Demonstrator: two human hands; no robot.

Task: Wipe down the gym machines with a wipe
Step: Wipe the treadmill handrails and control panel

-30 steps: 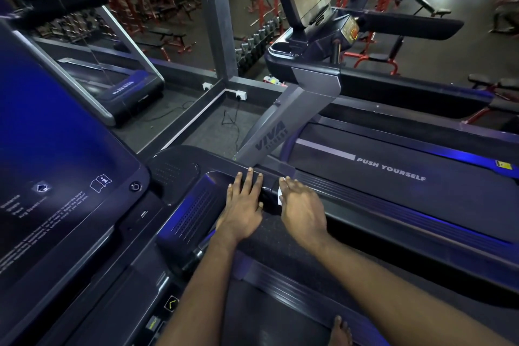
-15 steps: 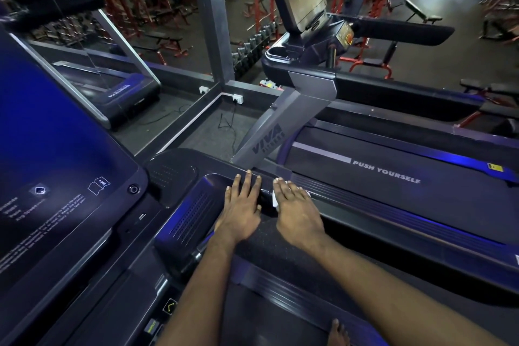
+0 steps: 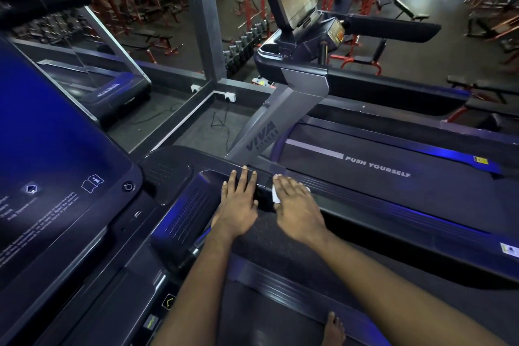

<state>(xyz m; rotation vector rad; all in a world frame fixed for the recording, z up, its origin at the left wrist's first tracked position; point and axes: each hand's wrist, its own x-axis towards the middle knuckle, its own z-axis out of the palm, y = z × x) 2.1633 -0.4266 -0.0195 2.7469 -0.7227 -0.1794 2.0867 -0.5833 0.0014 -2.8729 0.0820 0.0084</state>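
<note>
**Booth:** We're at the treadmills. Where's the wipe?

**Me:** Under my right grip (image 3: 297,213), just right of frame centre. The white wipe (image 3: 276,196) peeks out on the thumb side, with a sliver showing past the little finger. It lies on the ribbed side rail (image 3: 379,201), below the PUSH YOURSELF lettering (image 3: 377,170).

**Booth:** Is it bunched in a fist?

**Me:** No. The fingers are straight and the palm is flat, pressing it down with nothing curled round it. My left grip (image 3: 237,202) is flat too and holds nothing. It rests on the glossy black edge (image 3: 216,175) beside the vented motor cover (image 3: 188,213), close to the right grip but not touching it.

**Booth:** So how do you make this pass count?

**Me:** I'd put even weight through the whole palm so the wipe doesn't ruck up. The rail is ribbed, so I'd run along the grooves toward the right of the frame, not across them, and overlap each stroke. The left grip makes a good brace while I lean. Just above my fingertips is the foot of the grey VIVA upright (image 3: 264,132), a corner that likely traps grime, so I'd work the wipe's edge into it.

**Booth:** Any risk?

**Me:** It's a small wipe under straight fingers, so it could slip out. If it does, I'd hook my thumb over its edge.
</note>
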